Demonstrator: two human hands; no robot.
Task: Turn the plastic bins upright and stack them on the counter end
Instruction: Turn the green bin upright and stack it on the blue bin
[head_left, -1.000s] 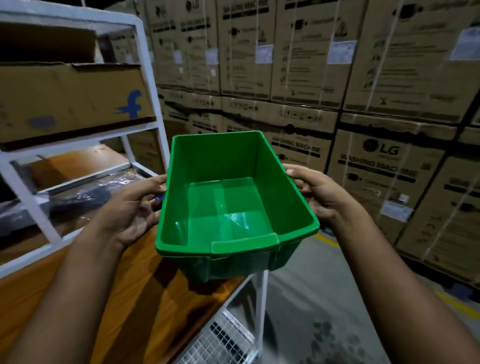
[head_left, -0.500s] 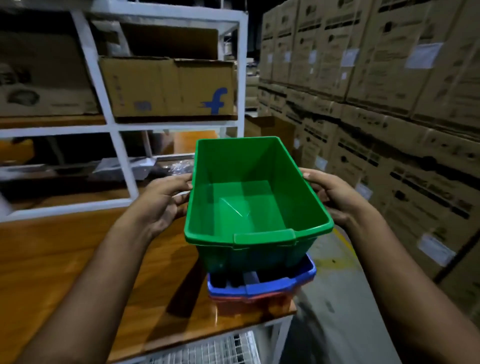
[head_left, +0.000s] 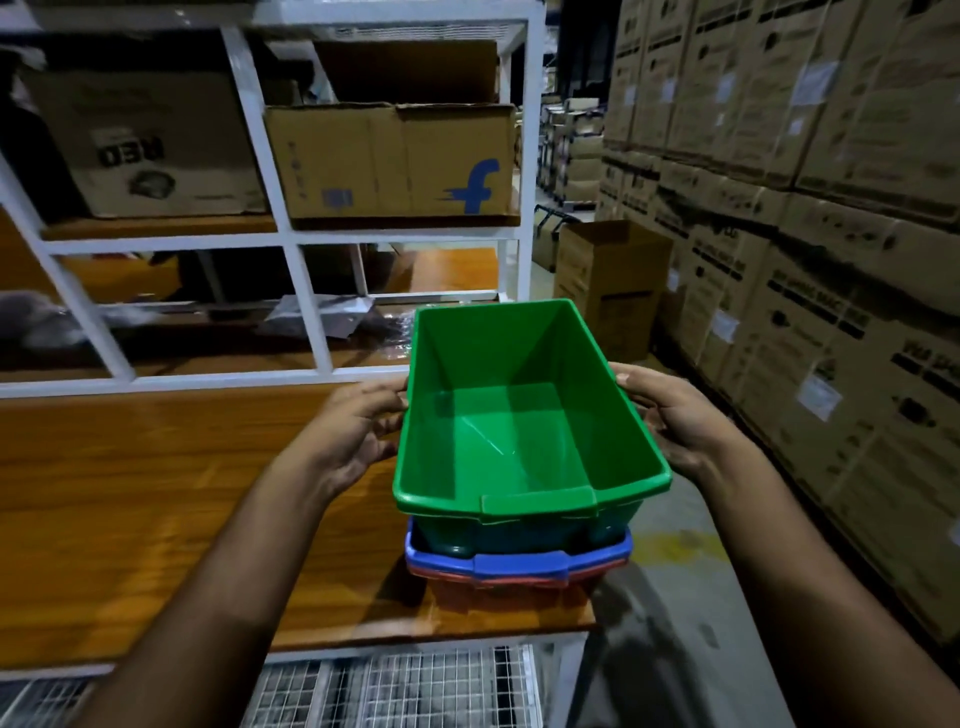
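Both arms reach forward, left hand (head_left: 358, 436) and right hand (head_left: 675, 421) clamped on the upright green bin's (head_left: 519, 415) long sides, nested in blue bin (head_left: 519, 564) at the tabletop (head_left: 156, 519) end.

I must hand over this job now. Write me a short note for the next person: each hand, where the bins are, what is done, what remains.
Left hand: grips the left rim of the green bin.
Right hand: grips its right rim.
Green bin: upright, partly lowered into the blue bin, which sits nested in the red bin at the counter end.
Done: blue and red stacked upright.
Left: seat the green bin fully, then let go. No other bins are in view.
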